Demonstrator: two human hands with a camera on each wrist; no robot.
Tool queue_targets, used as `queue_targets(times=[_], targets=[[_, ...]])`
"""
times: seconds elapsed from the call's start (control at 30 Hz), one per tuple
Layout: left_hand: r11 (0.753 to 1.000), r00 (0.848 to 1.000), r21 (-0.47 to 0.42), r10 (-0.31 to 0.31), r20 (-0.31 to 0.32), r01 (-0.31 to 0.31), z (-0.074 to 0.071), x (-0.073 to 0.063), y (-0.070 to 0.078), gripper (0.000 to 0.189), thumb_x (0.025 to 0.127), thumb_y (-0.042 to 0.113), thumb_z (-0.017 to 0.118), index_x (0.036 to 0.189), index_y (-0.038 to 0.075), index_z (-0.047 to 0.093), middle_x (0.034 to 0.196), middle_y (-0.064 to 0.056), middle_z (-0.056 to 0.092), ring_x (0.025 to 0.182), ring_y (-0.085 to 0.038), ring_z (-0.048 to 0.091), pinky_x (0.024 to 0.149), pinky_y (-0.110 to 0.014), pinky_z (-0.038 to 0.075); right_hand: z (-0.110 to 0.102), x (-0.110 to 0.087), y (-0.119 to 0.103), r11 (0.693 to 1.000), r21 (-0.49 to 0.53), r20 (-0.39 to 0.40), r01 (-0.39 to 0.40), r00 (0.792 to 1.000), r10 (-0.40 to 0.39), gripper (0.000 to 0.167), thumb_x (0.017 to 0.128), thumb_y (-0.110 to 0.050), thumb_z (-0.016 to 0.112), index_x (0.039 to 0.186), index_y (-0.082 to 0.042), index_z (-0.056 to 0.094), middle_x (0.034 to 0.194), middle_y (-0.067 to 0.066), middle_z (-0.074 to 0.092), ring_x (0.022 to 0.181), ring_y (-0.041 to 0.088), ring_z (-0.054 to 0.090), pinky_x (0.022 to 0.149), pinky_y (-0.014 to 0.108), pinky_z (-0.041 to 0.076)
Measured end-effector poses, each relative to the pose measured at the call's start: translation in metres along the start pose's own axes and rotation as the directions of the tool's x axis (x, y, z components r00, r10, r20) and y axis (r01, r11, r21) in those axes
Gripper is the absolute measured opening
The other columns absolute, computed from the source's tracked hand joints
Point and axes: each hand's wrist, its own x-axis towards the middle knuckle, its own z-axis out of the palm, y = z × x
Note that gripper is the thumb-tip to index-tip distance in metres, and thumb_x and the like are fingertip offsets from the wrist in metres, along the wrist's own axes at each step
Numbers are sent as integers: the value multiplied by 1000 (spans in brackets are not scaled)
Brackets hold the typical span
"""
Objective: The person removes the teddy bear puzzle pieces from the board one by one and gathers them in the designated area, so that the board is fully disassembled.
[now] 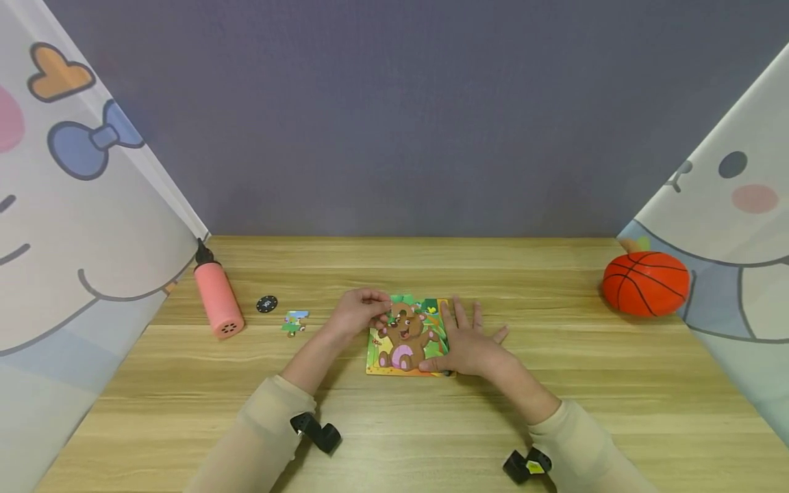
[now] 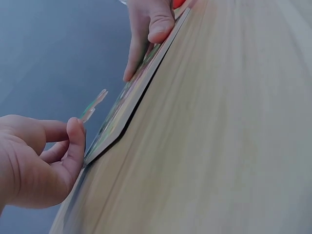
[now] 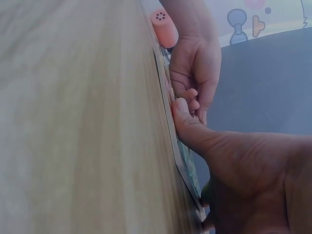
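Note:
A square jigsaw puzzle with a brown bear picture lies flat on the wooden table. At its upper left, my left hand pinches a puzzle piece between thumb and fingers. In the left wrist view the piece is tilted and held just above the board, apart from it. My right hand rests on the puzzle's right side with its fingers spread, some reaching past the edge onto the table. Its thumb lies across the lower part of the picture. The fingers hide the puzzle's right border in places.
Left of the puzzle lie loose puzzle pieces, with a black round chip behind them. A pink hand pump lies farther left. At the far right sits an orange-red toy basketball. A grey wall borders the table's back.

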Motion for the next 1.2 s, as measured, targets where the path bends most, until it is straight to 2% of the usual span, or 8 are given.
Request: queue_targets(times=[0.2,0.5,0.73,0.97,1.2], targets=[[1000,1000,3,-6,-2,6,-10,-3,-1,18,97,0,65,113,-8,66,98,-15,65,77,-17,62,67,-23,55,0,0,1,1000,-1,1,1,1000,-1,129,74,-73,73,163,-8,6,167,18,-9,147,51,-13,91,90,-3],[1000,1000,17,-3,-20,3,-24,-9,1,20,98,-1,63,115,-11,64,101,-20,66,76,-16,62,64,-22,55,0,-2,0,1000,0,-6,5,1000,-5,128,75,-72,74,163,-8,7,167,19,-7,147,51,-13,91,91,-3],[999,1000,38,3,-18,-2,-42,-15,0,25,99,1,63,119,-12,62,107,-23,64,79,-17,63,68,-24,56,0,-1,0,1000,-2,-10,11,1000,-11,128,75,-72,74,163,-8,7,167,18,-7,147,51,-13,91,91,-3],[997,999,81,6,-37,-3,-62,-19,-4,26,99,3,63,120,-12,61,105,-20,66,79,-16,63,68,-23,56,-1,-1,0,1000,6,-10,16,1000,-16,128,75,-72,74,163,-8,6,167,18,-7,147,52,-13,90,91,-3],[994,997,102,-29,-69,36,-75,-23,-5,26,97,1,64,120,-10,62,105,-18,67,79,-16,64,69,-24,57,0,0,1,1000,-2,-18,22,1000,-22,127,75,-72,73,163,-7,7,167,18,-6,147,53,-11,90,91,-3]])
